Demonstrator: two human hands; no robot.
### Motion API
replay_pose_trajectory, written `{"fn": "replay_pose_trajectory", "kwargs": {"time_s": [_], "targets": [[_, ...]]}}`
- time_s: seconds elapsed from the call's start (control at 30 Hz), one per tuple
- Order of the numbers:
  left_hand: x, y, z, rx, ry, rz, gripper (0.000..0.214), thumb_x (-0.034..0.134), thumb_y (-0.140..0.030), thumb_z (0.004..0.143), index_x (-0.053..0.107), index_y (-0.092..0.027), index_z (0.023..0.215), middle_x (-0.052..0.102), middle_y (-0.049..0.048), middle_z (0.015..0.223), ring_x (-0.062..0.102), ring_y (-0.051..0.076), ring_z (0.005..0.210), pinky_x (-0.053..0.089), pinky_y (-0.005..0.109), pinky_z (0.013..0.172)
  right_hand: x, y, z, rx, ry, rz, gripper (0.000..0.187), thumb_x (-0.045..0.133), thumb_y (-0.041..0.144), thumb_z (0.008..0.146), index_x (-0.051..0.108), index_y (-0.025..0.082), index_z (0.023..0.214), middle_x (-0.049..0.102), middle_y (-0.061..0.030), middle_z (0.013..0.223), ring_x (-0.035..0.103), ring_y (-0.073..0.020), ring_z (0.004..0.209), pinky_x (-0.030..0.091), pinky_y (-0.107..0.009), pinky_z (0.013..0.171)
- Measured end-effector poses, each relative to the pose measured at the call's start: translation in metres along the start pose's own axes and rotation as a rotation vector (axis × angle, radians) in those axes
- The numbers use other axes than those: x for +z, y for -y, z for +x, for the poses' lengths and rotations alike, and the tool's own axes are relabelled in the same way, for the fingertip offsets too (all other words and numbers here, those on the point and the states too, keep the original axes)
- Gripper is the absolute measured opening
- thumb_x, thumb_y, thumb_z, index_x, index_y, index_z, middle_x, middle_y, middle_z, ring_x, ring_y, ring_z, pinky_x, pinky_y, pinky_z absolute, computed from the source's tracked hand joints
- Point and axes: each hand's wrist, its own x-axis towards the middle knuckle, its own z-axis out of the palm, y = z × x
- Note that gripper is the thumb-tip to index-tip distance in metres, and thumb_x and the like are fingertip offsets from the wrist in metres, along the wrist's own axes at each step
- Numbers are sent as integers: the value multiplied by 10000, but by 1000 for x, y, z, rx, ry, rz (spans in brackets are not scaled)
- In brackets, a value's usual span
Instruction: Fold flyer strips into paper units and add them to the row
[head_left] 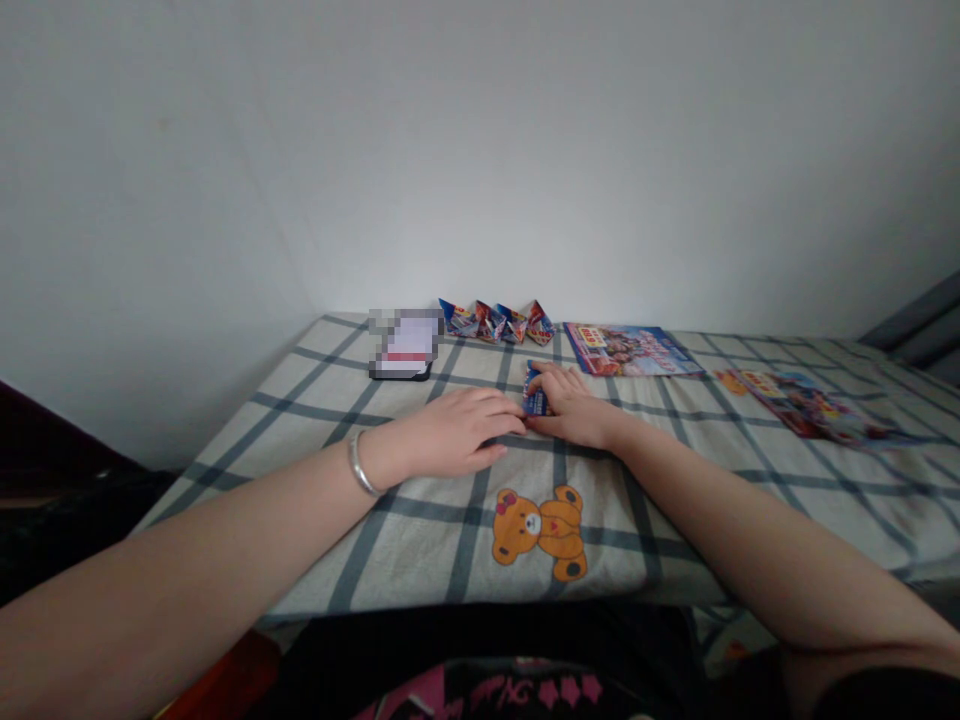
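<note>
A small piece of folded blue printed paper [535, 401] lies on the checked tablecloth in front of me. My right hand [574, 402] grips it from the right, index finger at its far end and thumb at its near end. From the left, my left hand [465, 430] lies almost flat on the cloth, fingers stretched out and thumb apart. Its fingertips reach the near left edge of the paper, though I cannot tell how firmly they touch. A silver bangle [363, 465] circles my left wrist.
Folded paper shapes [495, 322] stand in a row by the wall. Left of them lies a phone [409, 343], partly pixelated. Two colourful printed sheets [634, 350] lie to the right. A bear picture [540, 533] decorates the tablecloth [420, 545] near the front edge.
</note>
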Motion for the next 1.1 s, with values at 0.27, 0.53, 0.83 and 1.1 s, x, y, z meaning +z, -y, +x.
{"fn": "replay_pose_trajectory", "kwargs": {"time_s": [0.27,0.53,0.83,1.1], "targets": [[-1,2,-2,20,-17,-28,277,531,-231,918,601,-208,1185,589,67,1296,497,242,1226,395,423,1074,-1,-9,2,19,31,26,405,602,389,830,496,196,1170,327,-171,1537,231,-298,1463,145,-573,1166],[-3,3,-2,33,-26,-56,274,513,-224,924,604,-221,1182,594,66,1303,508,245,1224,404,441,1067,-5,-15,2,52,46,55,399,606,334,819,508,191,1179,351,-167,1518,265,-297,1452,171,-549,1172],[0,8,-5,84,-59,-87,224,493,-225,946,606,-204,1137,604,78,1284,508,231,1224,413,427,1072,-6,-19,0,86,20,55,393,595,295,817,517,178,1184,327,-171,1540,276,-315,1448,200,-506,1182],[1,5,-4,77,-105,-5,277,531,-296,955,587,-209,1212,661,59,1189,578,222,1112,408,447,1054,-1,-22,-2,29,-92,108,767,618,368,811,318,129,1474,385,-187,1513,285,-313,1450,255,-487,1191]]}}
